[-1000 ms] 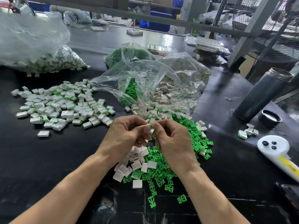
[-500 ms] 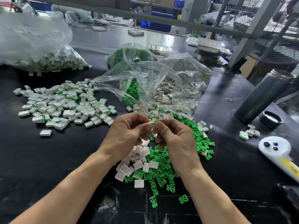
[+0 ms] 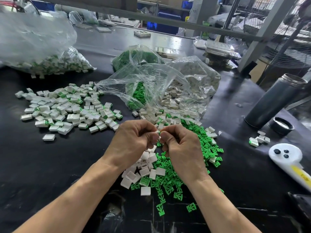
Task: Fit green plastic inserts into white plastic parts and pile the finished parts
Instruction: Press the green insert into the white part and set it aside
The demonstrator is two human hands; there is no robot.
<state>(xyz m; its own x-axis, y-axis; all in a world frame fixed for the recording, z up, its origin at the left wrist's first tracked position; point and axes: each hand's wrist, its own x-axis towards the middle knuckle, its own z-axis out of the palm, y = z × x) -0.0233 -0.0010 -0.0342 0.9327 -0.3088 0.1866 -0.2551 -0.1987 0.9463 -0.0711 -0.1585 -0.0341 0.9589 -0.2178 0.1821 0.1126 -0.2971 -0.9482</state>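
On the far left a bag (image 3: 42, 52) holds finished parts. Nearer, the pile (image 3: 67, 110) of finished parts spreads over the table (image 3: 50, 165), white shells with green showing at their edges; this is where the piece in hand should land.

At centre the left hand (image 3: 133, 142) curls its fingers and thumb round a white part (image 3: 157, 132), of which only a sliver shows between the two hands. Judging by that, it is the shell, and it wants holding still with its open side turned toward the other hand.

The right hand (image 3: 181, 148) meets it fingertip to fingertip, thumb and forefinger pinched tight. Whatever it pinches is hidden, though it is probably a green insert. The two should be lined up square before pressing, then pushed straight in with the thumb until the insert seats flush; a skewed push would likely jam it.

Under the hands lie loose white parts (image 3: 148, 165), and right of them loose inserts (image 3: 207, 145), both within easy reach for the next pick. Behind, open bags (image 3: 168, 88) spill more of each.

Well to the right stand a flask (image 3: 274, 101) and its cap (image 3: 281, 126).
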